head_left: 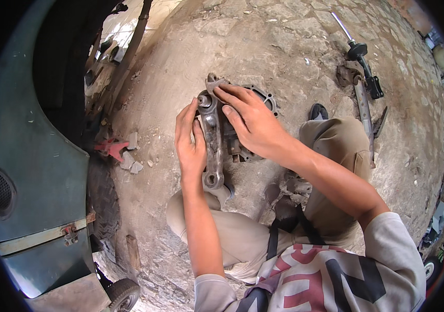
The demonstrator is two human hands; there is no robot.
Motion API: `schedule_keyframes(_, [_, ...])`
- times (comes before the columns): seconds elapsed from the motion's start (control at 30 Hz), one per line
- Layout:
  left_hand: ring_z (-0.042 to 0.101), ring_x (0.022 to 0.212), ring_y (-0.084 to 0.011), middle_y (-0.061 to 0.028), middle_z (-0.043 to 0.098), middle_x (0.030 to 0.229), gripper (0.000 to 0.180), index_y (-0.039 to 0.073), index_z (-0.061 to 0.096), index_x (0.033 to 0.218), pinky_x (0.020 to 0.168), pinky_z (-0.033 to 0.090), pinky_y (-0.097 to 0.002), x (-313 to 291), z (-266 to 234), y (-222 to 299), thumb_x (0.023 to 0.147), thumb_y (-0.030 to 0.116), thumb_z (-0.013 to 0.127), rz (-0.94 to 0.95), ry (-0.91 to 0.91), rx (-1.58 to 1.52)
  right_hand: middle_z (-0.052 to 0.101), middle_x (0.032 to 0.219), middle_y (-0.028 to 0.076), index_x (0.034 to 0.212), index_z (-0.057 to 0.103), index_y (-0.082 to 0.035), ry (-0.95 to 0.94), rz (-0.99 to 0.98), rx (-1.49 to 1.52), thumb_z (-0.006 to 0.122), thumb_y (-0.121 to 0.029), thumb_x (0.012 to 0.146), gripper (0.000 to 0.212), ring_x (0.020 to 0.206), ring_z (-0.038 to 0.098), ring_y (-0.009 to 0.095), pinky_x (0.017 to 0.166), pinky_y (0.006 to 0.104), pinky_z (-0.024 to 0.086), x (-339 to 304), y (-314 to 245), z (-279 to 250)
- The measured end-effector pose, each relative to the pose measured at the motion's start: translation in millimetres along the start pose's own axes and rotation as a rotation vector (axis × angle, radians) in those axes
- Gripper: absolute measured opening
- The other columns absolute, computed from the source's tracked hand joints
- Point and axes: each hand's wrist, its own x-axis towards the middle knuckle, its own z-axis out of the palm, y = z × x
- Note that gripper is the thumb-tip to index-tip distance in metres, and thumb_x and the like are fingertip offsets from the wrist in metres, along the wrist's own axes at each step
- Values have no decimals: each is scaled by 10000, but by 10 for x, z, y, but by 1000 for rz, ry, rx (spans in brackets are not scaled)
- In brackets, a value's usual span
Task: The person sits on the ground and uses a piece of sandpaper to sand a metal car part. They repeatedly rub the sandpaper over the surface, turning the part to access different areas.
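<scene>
A person crouches on a rough stone floor [295, 47] and works with both bare hands on a greasy metal control arm [212, 145], a long cast piece with a round eye at its near end and a ball joint at its far end. The control arm lies upright in the view, directly in front of the person's knees, resting against a dark round metal housing with bolt holes around its rim [263, 99] that sits just behind and to the right of it. The left hand [190, 140] wraps around the left side of the control arm, fingers curled and grasping its shaft. The right hand [250, 122] lies over the top right of the control arm, its fingers pressing a small grey scrap of abrasive paper [216, 82] against the far end; whether they pinch it or only press it flat cannot be told. Left of the control arm lie a small red metal piece [112, 147] and pale stone chips [131, 161], and beyond them stands a dark green vehicle body [40, 171] with a worn tyre [102, 197]. Far right of the control arm lies a long black shock absorber with a shiny rod [362, 62]. No containers, packages or signs can be made out near the control arm.
</scene>
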Motion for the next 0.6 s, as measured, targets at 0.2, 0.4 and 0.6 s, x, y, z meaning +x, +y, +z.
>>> schedule_keyframes(0.2, [592, 1225, -243, -152, 615, 1331, 426, -9, 591, 1382, 1064, 433, -347, 11, 32, -10, 989, -72, 440, -69, 40, -101, 523, 1472, 172, 1405, 567, -31, 26, -82, -134, 514, -203, 1036, 411, 1429, 405, 365, 1168, 563, 297, 39, -52, 68])
schedule_keyframes(0.4, [561, 1290, -260, -157, 594, 1365, 499, -3, 594, 1396, 1098, 412, -347, -37, 72, -42, 954, -123, 397, -80, 40, -244, 499, 1506, 149, 1412, 566, -37, 4, -48, -170, 492, -230, 1047, 420, 1477, 342, 345, 1193, 612, 224, -3, -130, 115])
schedule_keyframes(0.6, [558, 1297, -260, -156, 583, 1374, 552, 18, 611, 1389, 1107, 404, -324, -46, 59, -36, 922, -150, 370, -116, 29, -297, 470, 1538, 143, 1425, 553, -26, -15, -28, -218, 455, -218, 1060, 423, 1505, 301, 339, 1194, 623, 210, 179, -121, 170])
